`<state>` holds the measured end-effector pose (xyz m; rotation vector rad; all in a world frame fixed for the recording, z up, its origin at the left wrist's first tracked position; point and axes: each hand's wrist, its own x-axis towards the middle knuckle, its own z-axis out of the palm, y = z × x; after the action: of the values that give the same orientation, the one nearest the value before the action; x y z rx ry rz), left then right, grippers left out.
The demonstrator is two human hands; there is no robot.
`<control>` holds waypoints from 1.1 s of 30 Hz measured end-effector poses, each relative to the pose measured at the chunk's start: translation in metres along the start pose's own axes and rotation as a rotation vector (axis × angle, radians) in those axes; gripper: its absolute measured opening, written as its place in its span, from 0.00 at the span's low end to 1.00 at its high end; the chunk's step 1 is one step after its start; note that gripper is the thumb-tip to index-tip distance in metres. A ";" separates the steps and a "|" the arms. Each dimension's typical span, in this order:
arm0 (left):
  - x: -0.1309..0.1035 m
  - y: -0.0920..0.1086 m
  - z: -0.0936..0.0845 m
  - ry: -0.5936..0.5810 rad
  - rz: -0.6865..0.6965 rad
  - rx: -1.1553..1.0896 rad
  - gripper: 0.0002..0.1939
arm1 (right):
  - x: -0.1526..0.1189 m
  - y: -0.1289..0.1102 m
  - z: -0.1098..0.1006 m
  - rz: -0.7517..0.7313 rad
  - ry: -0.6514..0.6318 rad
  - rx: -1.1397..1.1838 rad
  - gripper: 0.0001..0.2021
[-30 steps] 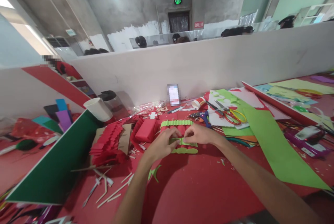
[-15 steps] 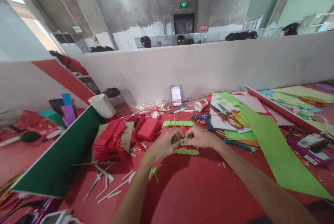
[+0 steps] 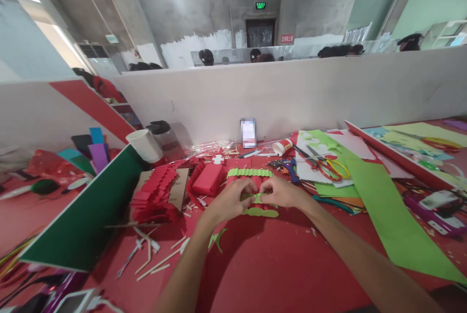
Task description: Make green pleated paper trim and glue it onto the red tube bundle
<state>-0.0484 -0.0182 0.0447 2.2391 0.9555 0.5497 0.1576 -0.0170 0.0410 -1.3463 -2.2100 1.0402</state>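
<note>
Both hands meet at a small strip of green paper (image 3: 258, 198). My left hand (image 3: 235, 196) pinches its left end, and my right hand (image 3: 279, 191) has its fingers closed on the right end. Beneath them lies a red paper piece (image 3: 257, 184), partly hidden by the fingers. A pleated green paper strip (image 3: 250, 173) runs along the far edge of this piece. Rounded green paper cutouts (image 3: 268, 213) lie at its near edge. Left of my hands sits a red paper-wrapped block (image 3: 208, 179).
Pleated red paper (image 3: 155, 193) rests on cardboard at left, beside a green board (image 3: 87, 215). A blue glue gun (image 3: 291, 169), scissors (image 3: 330, 169) and a long green paper sheet (image 3: 386, 211) lie at right. A phone (image 3: 248, 133) leans on the partition. Wooden sticks (image 3: 158, 264) are scattered at left.
The small green strip between my fingers shows a wider face now. Both hands stay in nearly the same place, and the camera view has shifted slightly.
</note>
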 end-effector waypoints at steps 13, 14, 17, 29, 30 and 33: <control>0.000 0.004 -0.001 -0.021 -0.022 -0.046 0.05 | -0.001 0.003 0.000 0.019 -0.031 0.018 0.06; 0.000 0.005 -0.001 -0.024 -0.024 -0.052 0.05 | -0.001 0.004 0.000 0.023 -0.041 0.014 0.06; 0.001 0.005 -0.002 -0.022 -0.024 -0.068 0.05 | 0.000 0.007 0.000 0.046 -0.067 -0.007 0.06; 0.001 0.004 -0.003 -0.028 -0.021 -0.077 0.05 | 0.003 0.006 -0.001 0.033 -0.108 -0.021 0.07; 0.001 0.004 -0.003 -0.032 -0.018 -0.080 0.05 | 0.003 0.006 -0.001 0.034 -0.103 -0.024 0.06; 0.001 0.003 -0.003 -0.049 -0.003 -0.080 0.05 | 0.003 0.006 0.001 0.039 -0.079 -0.022 0.05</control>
<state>-0.0478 -0.0176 0.0496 2.1692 0.8966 0.5203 0.1589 -0.0130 0.0352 -1.3853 -2.2668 1.1032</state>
